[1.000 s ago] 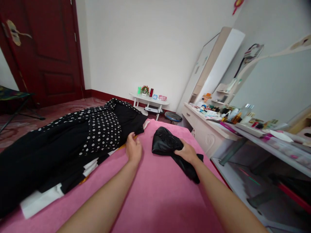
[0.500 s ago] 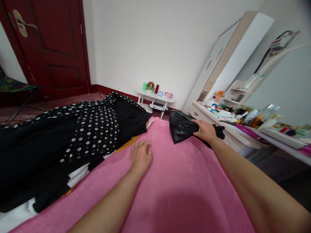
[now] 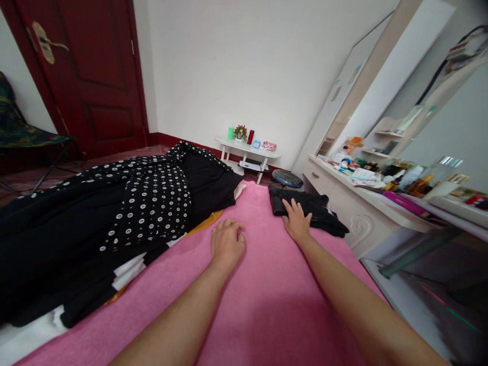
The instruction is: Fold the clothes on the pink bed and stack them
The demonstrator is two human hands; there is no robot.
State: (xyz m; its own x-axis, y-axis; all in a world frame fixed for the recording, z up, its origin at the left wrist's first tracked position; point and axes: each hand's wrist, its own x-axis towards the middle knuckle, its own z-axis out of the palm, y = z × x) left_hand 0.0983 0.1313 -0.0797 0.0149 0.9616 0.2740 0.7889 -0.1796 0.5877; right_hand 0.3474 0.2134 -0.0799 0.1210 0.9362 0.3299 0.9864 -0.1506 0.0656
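My right hand (image 3: 298, 222) lies with spread fingers on the near left edge of a folded black garment (image 3: 320, 209), which has a shiny, leather-like part at its left. The garment rests flat at the far right corner of the pink bed cover (image 3: 263, 264). My left hand (image 3: 227, 241) rests on the pink cover, holding nothing, fingers loosely bent and a little apart. Left of it lies a pile of clothes, with a black garment with white dots (image 3: 152, 203) on top. White and mustard-yellow cloth peeks out from under the pile.
A white dresser (image 3: 343, 198) crowded with bottles and small items stands along the right side. Beyond the bed are a low white shelf (image 3: 247, 147) and a round dark object (image 3: 287, 178) on the floor. A camouflage folding chair (image 3: 30, 140) stands left, near a dark red door (image 3: 87, 76).
The raised shiny part of the black garment now lies flat. My right hand has moved left and nearer, from gripping it to lying spread on it. My left hand stays on the cover.
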